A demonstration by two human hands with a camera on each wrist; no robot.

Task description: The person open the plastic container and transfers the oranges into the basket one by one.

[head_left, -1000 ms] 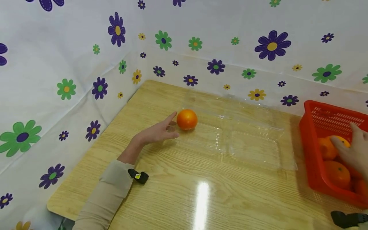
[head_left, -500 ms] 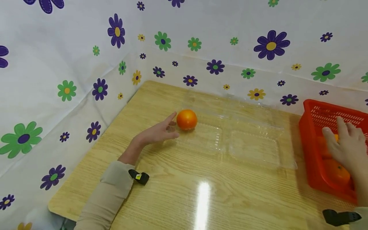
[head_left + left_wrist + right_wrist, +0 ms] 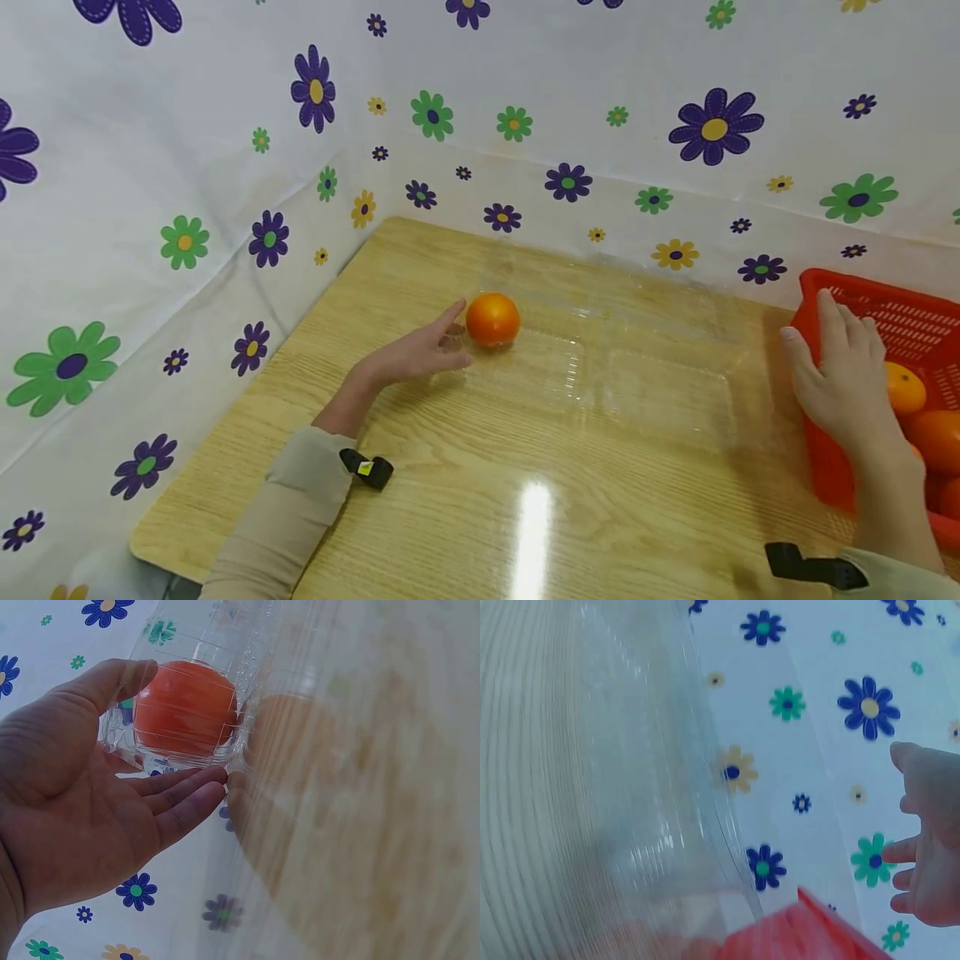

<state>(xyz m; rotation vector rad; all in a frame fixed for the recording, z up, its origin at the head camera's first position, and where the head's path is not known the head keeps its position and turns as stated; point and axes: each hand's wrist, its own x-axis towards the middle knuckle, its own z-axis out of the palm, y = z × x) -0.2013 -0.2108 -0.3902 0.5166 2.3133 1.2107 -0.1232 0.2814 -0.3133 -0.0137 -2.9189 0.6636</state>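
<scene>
A single orange [image 3: 492, 320] sits in the left compartment of a clear plastic clamshell box [image 3: 667, 387], whose lid lies open toward the back. My left hand [image 3: 412, 354] is at the box's left end beside the orange. In the left wrist view, the thumb and relaxed fingers [image 3: 187, 799] lie along the box's wall, with the orange inside the plastic. Over the left rim of a red basket [image 3: 821, 471], my right hand [image 3: 847, 375] hovers with its fingers extended and nothing visible in it. The right wrist view also shows this hand [image 3: 934, 832] holding nothing.
Several oranges [image 3: 937, 440] lie in the red basket on the right. The wooden table [image 3: 420, 517] reaches back to a flowered cloth [image 3: 585, 75], which also covers the left side. A bright light reflection [image 3: 531, 533] shows on the near tabletop.
My right hand has moved left from above the oranges to the basket's left rim, still without anything visible in it. The left hand and the orange in the box stay in place.
</scene>
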